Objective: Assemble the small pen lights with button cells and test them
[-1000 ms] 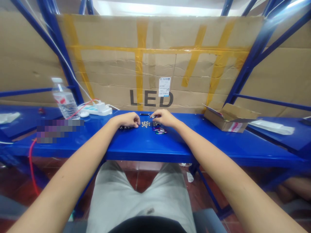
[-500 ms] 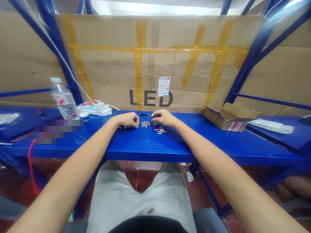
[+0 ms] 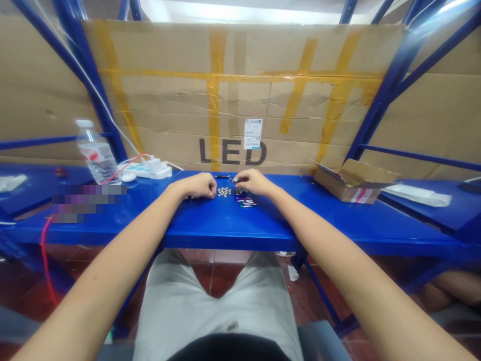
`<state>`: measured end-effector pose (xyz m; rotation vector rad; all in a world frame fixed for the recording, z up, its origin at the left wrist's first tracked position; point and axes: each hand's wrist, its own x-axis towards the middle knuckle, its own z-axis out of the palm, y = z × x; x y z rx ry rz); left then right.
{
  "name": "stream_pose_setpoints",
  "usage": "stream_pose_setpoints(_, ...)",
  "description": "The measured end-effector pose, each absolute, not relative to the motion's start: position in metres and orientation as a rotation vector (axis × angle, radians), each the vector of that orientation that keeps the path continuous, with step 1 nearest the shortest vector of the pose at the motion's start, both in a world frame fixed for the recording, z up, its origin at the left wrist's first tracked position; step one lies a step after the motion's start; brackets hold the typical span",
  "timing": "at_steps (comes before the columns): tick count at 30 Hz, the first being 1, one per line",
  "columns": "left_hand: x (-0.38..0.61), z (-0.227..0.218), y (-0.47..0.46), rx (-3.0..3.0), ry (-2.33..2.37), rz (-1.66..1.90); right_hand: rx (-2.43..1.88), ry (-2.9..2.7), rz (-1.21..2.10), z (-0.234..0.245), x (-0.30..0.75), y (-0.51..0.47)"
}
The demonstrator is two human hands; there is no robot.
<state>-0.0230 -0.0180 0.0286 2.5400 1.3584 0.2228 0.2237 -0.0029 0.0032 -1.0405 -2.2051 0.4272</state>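
Observation:
My left hand is closed with its fingers curled down at the table, and whatever it may hold is hidden. Partly under it lie small dark shiny pieces. Between the hands is a loose group of small silvery metal pieces. My right hand is pinched, with a small dark and shiny bit at its fingertips, too small to name. Just below that hand rest several coloured metal clips like carabiners and more silvery pieces. A thin black stick-like object lies behind, near the right fingertips.
The blue table backs onto a large cardboard sheet marked LED. At left stand a water bottle and a white power strip with cables. An open cardboard box sits at right. Another person's limb shows at lower right.
My left hand has shifted very slightly to the right, toward the silvery pieces. My right hand stays pinched in almost the same place.

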Motion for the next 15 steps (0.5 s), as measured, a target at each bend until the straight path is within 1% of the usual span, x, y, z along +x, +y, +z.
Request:
stream_pose_setpoints(2,-0.022,0.027,-0.017,2.581,1.328,0.327,-1.035,-2.198,0.428,0.003,0.224,-0.002)
stream_pose_setpoints(6,-0.017,0.020,-0.010,2.706,1.234,0.682,-1.053,-2.205,0.421,0.004,0.223,-0.005)
stream_pose_setpoints(15,-0.012,0.005,-0.001,2.825,1.256,0.671,-1.060,-2.218,0.417,0.002,0.225,0.000)
